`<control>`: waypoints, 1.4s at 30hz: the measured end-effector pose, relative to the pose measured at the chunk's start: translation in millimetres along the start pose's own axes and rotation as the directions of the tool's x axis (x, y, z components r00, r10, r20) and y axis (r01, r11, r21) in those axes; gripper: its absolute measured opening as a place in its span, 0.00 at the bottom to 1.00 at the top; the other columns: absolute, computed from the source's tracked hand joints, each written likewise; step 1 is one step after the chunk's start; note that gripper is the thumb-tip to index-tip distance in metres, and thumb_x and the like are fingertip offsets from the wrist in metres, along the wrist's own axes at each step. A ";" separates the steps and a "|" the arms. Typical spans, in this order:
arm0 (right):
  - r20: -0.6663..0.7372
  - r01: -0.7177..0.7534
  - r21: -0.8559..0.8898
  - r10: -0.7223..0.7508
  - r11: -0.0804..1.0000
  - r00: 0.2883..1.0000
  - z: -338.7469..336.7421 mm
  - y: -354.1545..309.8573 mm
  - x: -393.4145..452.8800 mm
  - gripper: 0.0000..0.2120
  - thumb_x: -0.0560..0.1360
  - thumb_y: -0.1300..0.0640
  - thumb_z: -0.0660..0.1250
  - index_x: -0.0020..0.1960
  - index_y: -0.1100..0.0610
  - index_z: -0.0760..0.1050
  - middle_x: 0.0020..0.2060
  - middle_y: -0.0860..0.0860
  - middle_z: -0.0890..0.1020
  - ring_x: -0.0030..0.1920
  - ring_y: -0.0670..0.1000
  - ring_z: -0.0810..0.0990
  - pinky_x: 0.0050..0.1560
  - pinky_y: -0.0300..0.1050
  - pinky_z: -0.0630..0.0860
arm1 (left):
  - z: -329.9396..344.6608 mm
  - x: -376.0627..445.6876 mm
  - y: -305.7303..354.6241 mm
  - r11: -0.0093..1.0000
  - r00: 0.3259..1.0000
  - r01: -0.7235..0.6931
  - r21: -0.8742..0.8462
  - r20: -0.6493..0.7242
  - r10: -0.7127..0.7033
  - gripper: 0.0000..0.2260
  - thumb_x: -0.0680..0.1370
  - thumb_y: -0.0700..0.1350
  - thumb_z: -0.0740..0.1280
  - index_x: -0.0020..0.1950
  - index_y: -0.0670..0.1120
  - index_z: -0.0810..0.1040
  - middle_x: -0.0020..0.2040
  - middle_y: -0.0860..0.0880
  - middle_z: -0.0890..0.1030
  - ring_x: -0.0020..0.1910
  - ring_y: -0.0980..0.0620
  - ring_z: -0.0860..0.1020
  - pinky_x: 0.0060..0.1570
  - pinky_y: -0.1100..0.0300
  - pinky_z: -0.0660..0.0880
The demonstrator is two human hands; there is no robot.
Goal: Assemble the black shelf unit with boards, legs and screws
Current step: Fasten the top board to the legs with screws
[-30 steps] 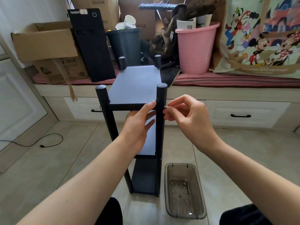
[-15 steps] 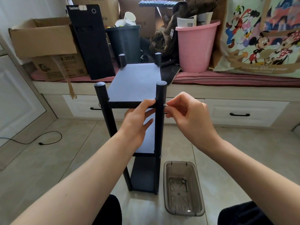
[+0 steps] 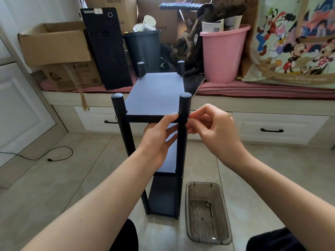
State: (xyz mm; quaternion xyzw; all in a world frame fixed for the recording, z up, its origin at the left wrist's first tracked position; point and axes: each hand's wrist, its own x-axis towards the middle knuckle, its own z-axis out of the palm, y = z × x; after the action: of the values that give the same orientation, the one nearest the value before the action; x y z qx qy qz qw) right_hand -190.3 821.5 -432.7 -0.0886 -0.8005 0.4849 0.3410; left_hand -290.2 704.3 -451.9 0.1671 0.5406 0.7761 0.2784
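Note:
The black shelf unit [image 3: 155,95] stands upright on the tiled floor in front of me, with three boards between four round legs. My left hand [image 3: 159,138] holds the front edge of the top board, thumb on top and fingers underneath, beside the front right leg [image 3: 184,127]. My right hand [image 3: 210,127] pinches a small silver screw [image 3: 188,119] against the right side of that leg at the top board's height. The screw is mostly hidden by my fingertips.
A smoky clear plastic tray [image 3: 224,214] with two screws and a thin metal tool lies on the floor right of the shelf. Behind is a drawer bench with a pink bucket [image 3: 223,55], a black bin, a computer tower and cardboard boxes. A black cable [image 3: 54,156] lies at left.
My right hand has kept its pinch at the front right leg, and its fingers have shifted slightly on the screw. The left hand and the shelf have stayed in place.

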 end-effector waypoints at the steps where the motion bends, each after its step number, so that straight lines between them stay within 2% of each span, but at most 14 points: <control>1: -0.002 -0.001 0.001 0.001 1.000 1.000 -0.3 -0.3 0.4 0.03 0.76 0.65 0.70 0.47 0.60 0.77 0.37 0.51 0.85 0.38 0.48 0.86 0.45 0.45 0.83 | 0.1 0.0 0.2 1.000 1.000 0.002 0.001 -0.002 -0.002 0.17 0.80 0.47 0.68 0.67 0.41 0.79 0.56 0.48 0.86 0.56 0.50 0.84 0.62 0.52 0.76; 5: -0.006 -0.013 0.012 0.013 1.000 1.000 -3.8 -1.1 0.8 0.03 0.76 0.62 0.71 0.46 0.59 0.77 0.36 0.51 0.86 0.37 0.48 0.86 0.43 0.46 0.83 | 0.3 -0.5 0.3 1.000 1.000 0.002 0.008 -0.010 -0.002 0.18 0.80 0.48 0.68 0.68 0.42 0.78 0.57 0.47 0.85 0.57 0.50 0.84 0.59 0.54 0.77; 8: -0.028 0.047 -0.131 -0.051 0.990 0.998 -5.3 0.1 0.9 0.04 0.76 0.60 0.72 0.44 0.58 0.78 0.36 0.50 0.85 0.37 0.45 0.85 0.44 0.45 0.83 | 1.8 -1.0 0.4 1.000 1.000 0.009 0.009 -0.017 -0.009 0.18 0.80 0.48 0.68 0.68 0.42 0.77 0.57 0.47 0.85 0.58 0.49 0.83 0.57 0.54 0.77; 11: -0.008 0.213 -0.331 -0.229 0.919 0.973 -5.3 -0.3 -0.4 0.04 0.76 0.61 0.71 0.44 0.59 0.77 0.36 0.50 0.83 0.37 0.47 0.82 0.42 0.43 0.78 | 2.7 -1.2 0.6 1.000 1.000 0.018 0.005 -0.025 -0.017 0.18 0.80 0.48 0.68 0.68 0.43 0.78 0.59 0.47 0.85 0.59 0.49 0.83 0.59 0.53 0.77; 14: 0.125 0.407 -0.495 -0.401 0.768 0.908 -3.3 -1.7 -2.8 0.03 0.77 0.65 0.69 0.45 0.63 0.76 0.37 0.53 0.79 0.36 0.52 0.78 0.40 0.44 0.76 | 2.1 -1.1 0.6 1.000 0.999 0.024 -0.002 -0.030 -0.024 0.19 0.80 0.48 0.68 0.69 0.44 0.77 0.60 0.46 0.84 0.61 0.48 0.82 0.64 0.51 0.76; 15: 0.129 0.408 -0.504 -0.401 0.761 0.907 -2.4 -2.1 -2.9 0.02 0.77 0.65 0.69 0.46 0.63 0.77 0.38 0.54 0.79 0.37 0.52 0.78 0.40 0.45 0.76 | 1.8 -1.0 0.6 1.000 0.999 0.025 -0.002 -0.031 -0.025 0.19 0.80 0.49 0.68 0.69 0.44 0.77 0.61 0.46 0.83 0.61 0.48 0.81 0.64 0.50 0.75; 17: 0.036 0.307 -0.455 -0.327 0.836 0.944 -2.8 -3.0 -0.2 0.03 0.75 0.64 0.72 0.45 0.61 0.78 0.38 0.51 0.82 0.38 0.49 0.81 0.43 0.41 0.77 | 1.2 -0.6 0.7 1.000 0.999 0.024 -0.002 -0.026 -0.024 0.19 0.80 0.48 0.68 0.69 0.43 0.77 0.61 0.46 0.84 0.61 0.48 0.82 0.63 0.51 0.76; 20: -0.065 0.108 -0.247 -0.128 0.963 0.990 -6.3 -3.9 3.8 0.05 0.72 0.60 0.76 0.43 0.58 0.80 0.36 0.49 0.84 0.37 0.44 0.84 0.44 0.39 0.80 | 0.9 -0.4 0.5 1.000 1.000 0.021 0.004 -0.013 -0.021 0.19 0.80 0.49 0.68 0.69 0.43 0.77 0.60 0.47 0.84 0.59 0.49 0.82 0.60 0.53 0.76; 26: 0.033 0.316 -0.497 -0.347 0.808 0.937 -0.9 -4.3 -3.2 0.05 0.76 0.62 0.72 0.48 0.64 0.81 0.39 0.55 0.85 0.40 0.53 0.84 0.44 0.48 0.81 | 0.1 -0.2 0.9 1.000 1.000 0.015 0.004 -0.019 -0.014 0.18 0.80 0.48 0.68 0.68 0.43 0.78 0.59 0.47 0.85 0.59 0.48 0.82 0.63 0.50 0.75; 31: 0.089 0.396 -0.552 -0.420 0.734 0.903 0.5 -4.7 -4.5 0.02 0.77 0.65 0.71 0.48 0.64 0.80 0.39 0.55 0.83 0.39 0.53 0.83 0.42 0.47 0.81 | 0.5 -1.5 1.3 1.000 1.000 0.011 0.009 -0.028 -0.010 0.19 0.80 0.49 0.68 0.69 0.43 0.77 0.60 0.47 0.84 0.61 0.47 0.81 0.68 0.47 0.73; 34: 0.084 0.382 -0.525 -0.401 0.760 0.912 2.4 -4.4 -4.3 0.01 0.77 0.65 0.70 0.47 0.63 0.79 0.39 0.54 0.83 0.39 0.52 0.82 0.42 0.44 0.79 | 1.3 -2.3 2.1 1.000 1.000 0.004 0.006 -0.018 -0.004 0.19 0.80 0.49 0.68 0.69 0.43 0.78 0.59 0.48 0.85 0.60 0.48 0.82 0.67 0.48 0.74; 38: -0.055 0.192 -0.362 -0.227 0.912 0.972 1.2 -1.4 0.0 0.04 0.76 0.61 0.73 0.46 0.61 0.79 0.37 0.52 0.84 0.38 0.48 0.83 0.43 0.42 0.79 | 1.8 -2.9 1.8 1.000 1.000 -0.005 0.006 -0.015 0.005 0.21 0.79 0.50 0.68 0.69 0.43 0.77 0.59 0.47 0.84 0.59 0.48 0.82 0.62 0.51 0.76; 40: -0.043 0.184 -0.357 -0.213 0.916 0.976 1.4 -0.9 -0.3 0.04 0.76 0.61 0.72 0.47 0.62 0.80 0.37 0.52 0.84 0.38 0.48 0.83 0.43 0.43 0.80 | 1.6 -3.0 1.8 1.000 1.000 -0.006 0.009 -0.018 0.006 0.21 0.79 0.50 0.69 0.69 0.43 0.77 0.59 0.47 0.84 0.58 0.49 0.83 0.60 0.52 0.76; 42: -0.010 0.258 -0.426 -0.290 0.867 0.957 3.5 -1.4 -1.9 0.03 0.76 0.62 0.72 0.47 0.62 0.79 0.38 0.53 0.84 0.39 0.50 0.83 0.44 0.41 0.78 | 1.6 -2.8 1.4 1.000 1.000 -0.001 0.004 -0.023 0.001 0.21 0.79 0.50 0.69 0.69 0.43 0.77 0.59 0.48 0.84 0.58 0.49 0.83 0.60 0.52 0.77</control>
State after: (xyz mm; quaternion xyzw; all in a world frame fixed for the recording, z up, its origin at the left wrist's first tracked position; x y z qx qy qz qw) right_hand -190.8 817.4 -433.5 -0.0629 -0.8773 0.2444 0.4083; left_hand -287.5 703.3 -449.9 0.1588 0.5453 0.7771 0.2712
